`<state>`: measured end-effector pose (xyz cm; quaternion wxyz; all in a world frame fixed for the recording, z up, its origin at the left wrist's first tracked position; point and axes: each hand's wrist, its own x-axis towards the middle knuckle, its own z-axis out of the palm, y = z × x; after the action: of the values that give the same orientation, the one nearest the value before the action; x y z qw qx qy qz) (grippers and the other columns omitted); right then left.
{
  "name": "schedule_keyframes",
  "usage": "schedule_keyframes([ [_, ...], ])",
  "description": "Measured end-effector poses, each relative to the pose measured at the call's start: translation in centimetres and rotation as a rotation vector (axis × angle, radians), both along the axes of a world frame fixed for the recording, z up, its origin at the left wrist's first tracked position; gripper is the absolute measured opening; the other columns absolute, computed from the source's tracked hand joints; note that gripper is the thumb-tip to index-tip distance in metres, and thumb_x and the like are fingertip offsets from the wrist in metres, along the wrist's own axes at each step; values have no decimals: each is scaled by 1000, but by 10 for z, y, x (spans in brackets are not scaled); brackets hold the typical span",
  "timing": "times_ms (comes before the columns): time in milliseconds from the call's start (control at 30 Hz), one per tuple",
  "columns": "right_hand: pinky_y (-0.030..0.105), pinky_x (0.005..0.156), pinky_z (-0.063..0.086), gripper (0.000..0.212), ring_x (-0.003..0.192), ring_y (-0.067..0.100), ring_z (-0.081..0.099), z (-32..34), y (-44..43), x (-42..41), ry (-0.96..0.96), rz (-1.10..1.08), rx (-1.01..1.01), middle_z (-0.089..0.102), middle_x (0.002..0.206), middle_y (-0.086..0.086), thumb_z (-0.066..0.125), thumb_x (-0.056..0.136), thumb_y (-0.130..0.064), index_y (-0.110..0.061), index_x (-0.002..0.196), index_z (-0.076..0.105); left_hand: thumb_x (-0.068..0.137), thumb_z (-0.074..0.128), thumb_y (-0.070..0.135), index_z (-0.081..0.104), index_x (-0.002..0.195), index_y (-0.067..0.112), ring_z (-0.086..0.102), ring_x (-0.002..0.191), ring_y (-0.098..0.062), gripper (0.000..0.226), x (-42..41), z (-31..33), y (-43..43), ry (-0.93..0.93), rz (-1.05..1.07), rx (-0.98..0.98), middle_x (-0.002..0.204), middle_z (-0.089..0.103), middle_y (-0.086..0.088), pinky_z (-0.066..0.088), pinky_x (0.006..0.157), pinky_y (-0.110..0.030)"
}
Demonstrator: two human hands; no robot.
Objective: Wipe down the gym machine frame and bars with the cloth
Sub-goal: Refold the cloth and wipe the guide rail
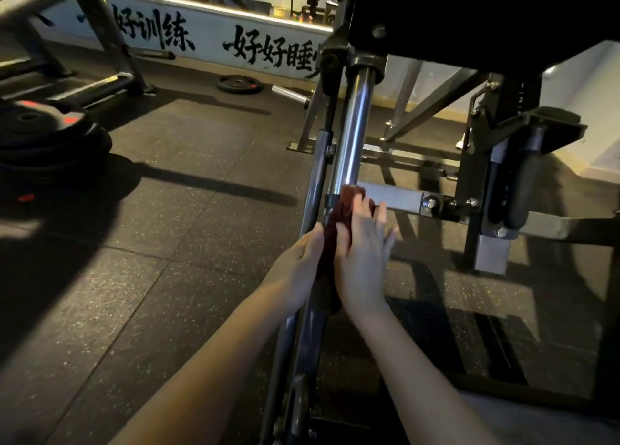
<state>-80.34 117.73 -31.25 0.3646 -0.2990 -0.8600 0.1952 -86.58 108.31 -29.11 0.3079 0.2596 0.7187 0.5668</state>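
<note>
A dark red cloth is wrapped around the lower part of a slanted chrome bar of the gym machine. My right hand lies over the cloth with straight, spread fingers pressing it to the bar. My left hand is on the bar's left side, its thumb against the cloth; its fingers are hidden behind the bar. A thinner grey rod runs parallel on the left. A square steel crossbar juts right just above my fingertips.
The machine's black carriage hangs above the bar. A black handle and bracket stand at the right. Stacked weight plates lie at the left, one loose plate near the lettered wall. Speckled rubber floor spreads left.
</note>
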Motion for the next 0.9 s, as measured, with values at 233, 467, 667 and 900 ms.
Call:
schedule_keyframes([
  [233, 55, 114, 29, 59, 149, 17, 0, -37, -36, 35, 10, 186, -140, -8, 161, -12, 28, 98, -35, -37, 151, 2, 95, 24, 68, 56, 131, 34, 56, 115, -12, 59, -2, 3, -2, -40, -30, -23, 122, 63, 5, 42, 101, -36],
  [467, 31, 111, 21, 56, 146, 17, 15, 9, -9, 13, -4, 177, -267, 1, 161, -8, 34, 103, -25, -41, 144, 1, 98, 22, 63, 48, 141, 31, 51, 115, -8, 59, 1, 4, -3, -43, -60, 6, 129, 58, 6, 38, 80, -19],
  [667, 47, 114, 32, 68, 146, 15, 8, -24, -36, 45, -112, 195, -169, -10, 159, -13, 44, 99, -22, -38, 147, -1, 99, 25, 61, 56, 129, 38, 54, 109, -3, 48, -1, 2, -3, -50, -36, 37, 114, 60, 15, 38, 87, -24],
  [900, 36, 113, 26, 59, 145, 19, 21, -2, -16, 24, -63, 130, -212, 14, 161, 0, 46, 99, -18, -29, 150, 17, 87, 26, 78, 50, 136, 43, 54, 124, -13, 65, -3, -5, -2, -22, -81, 33, 133, 59, 5, 41, 108, -44],
])
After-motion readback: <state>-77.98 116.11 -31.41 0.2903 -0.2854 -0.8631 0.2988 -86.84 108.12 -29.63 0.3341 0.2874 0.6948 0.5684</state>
